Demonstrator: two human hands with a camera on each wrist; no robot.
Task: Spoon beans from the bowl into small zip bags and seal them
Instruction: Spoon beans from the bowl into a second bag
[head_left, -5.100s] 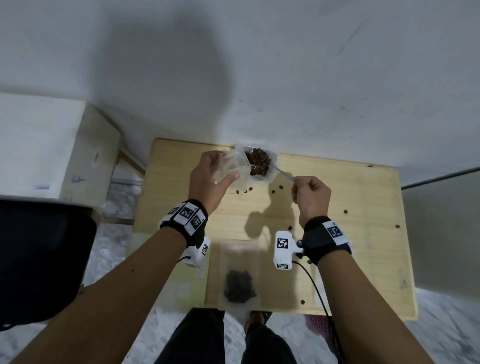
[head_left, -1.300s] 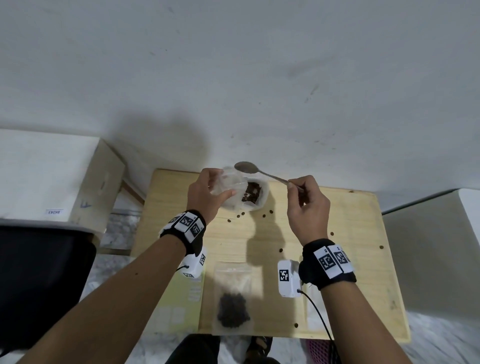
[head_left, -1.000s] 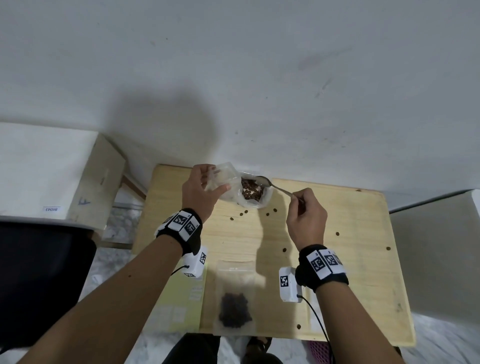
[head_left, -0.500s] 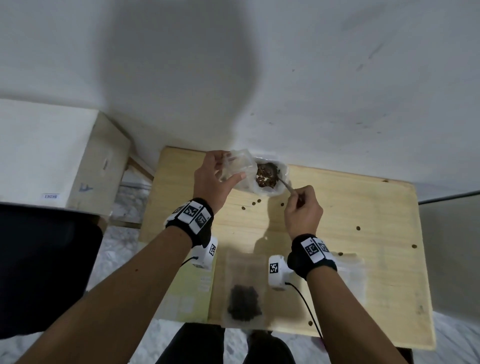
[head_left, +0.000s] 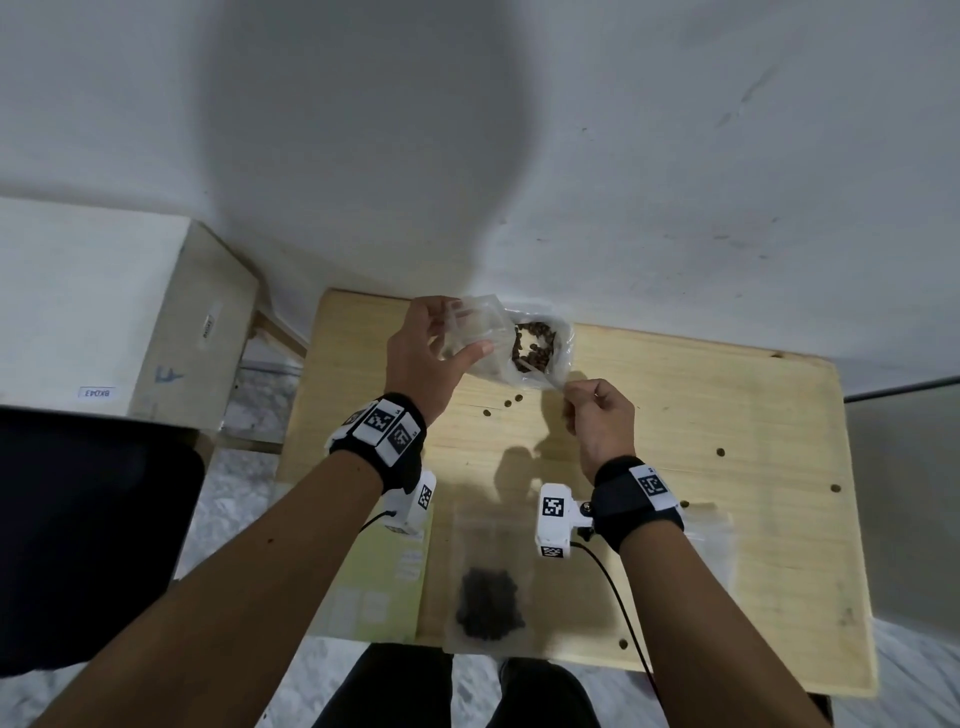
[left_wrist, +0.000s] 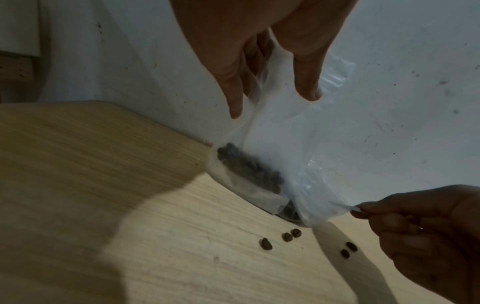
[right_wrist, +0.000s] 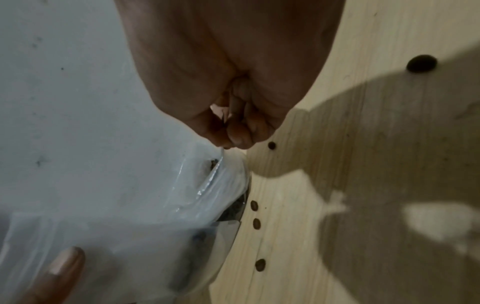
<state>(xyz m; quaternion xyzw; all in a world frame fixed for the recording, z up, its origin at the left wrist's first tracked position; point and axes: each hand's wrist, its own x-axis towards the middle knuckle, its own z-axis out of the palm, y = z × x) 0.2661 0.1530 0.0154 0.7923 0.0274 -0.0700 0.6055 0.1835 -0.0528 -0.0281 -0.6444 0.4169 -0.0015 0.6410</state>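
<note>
My left hand (head_left: 441, 343) holds a clear zip bag (head_left: 480, 332) by its upper edge, above the far side of the wooden table (head_left: 727, 415). My right hand (head_left: 570, 388) pinches the bag's opposite corner between thumb and finger, and the plastic is stretched between the two hands. In the left wrist view the left hand (left_wrist: 275, 102) grips the bag (left_wrist: 337, 144) from above, and the right hand (left_wrist: 363, 207) pulls its lower corner. Behind the bag stands the clear bowl (head_left: 563, 338) of brown beans (head_left: 535, 345). I cannot plainly see the spoon.
A filled zip bag (head_left: 488, 597) lies at the table's near edge, with empty bags (head_left: 711, 540) to its right. Loose beans (head_left: 511, 401) are scattered over the table. A pale green sheet (head_left: 379, 582) overhangs the near left corner. A wall rises right behind the bowl.
Half a second ago my right hand held the spoon in the bowl. It now pinches the bag's corner instead. The left hand keeps its hold on the bag.
</note>
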